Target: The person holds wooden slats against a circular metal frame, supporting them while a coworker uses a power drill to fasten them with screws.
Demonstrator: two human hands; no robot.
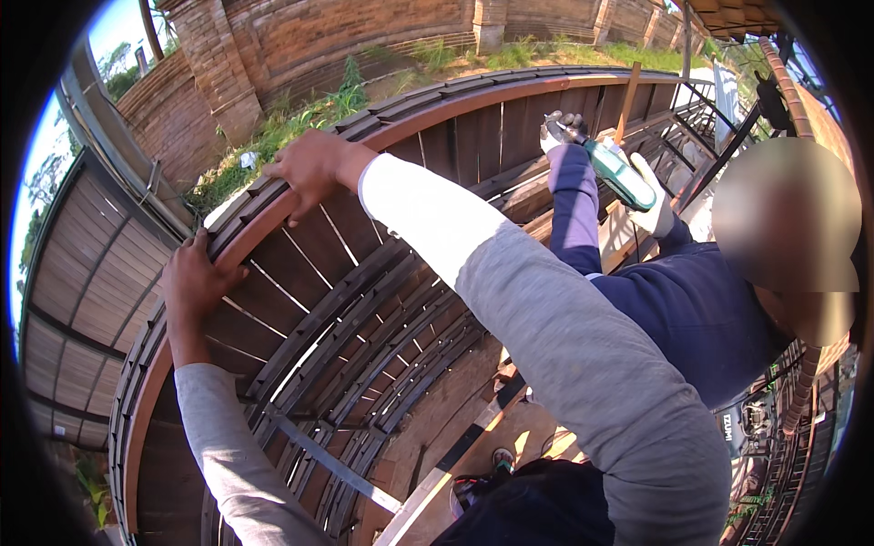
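A long curved reddish-brown rail with a dark notched edge tops a wall of dark slats. My left hand is closed over this rim at the left, fingers on the outer edge and thumb inside. Farther along it, my right hand also grips the rim, fingers bent over it. Beside me at the right, a co-worker in dark blue holds a green and black hand tool in gloved hands near the inside of the slatted wall.
Dark curved ribs, a metal bar and a timber beam lie below my arms. A brick wall and weeds run outside the rim. A slatted panel stands at the left, an upright wooden stick near the co-worker.
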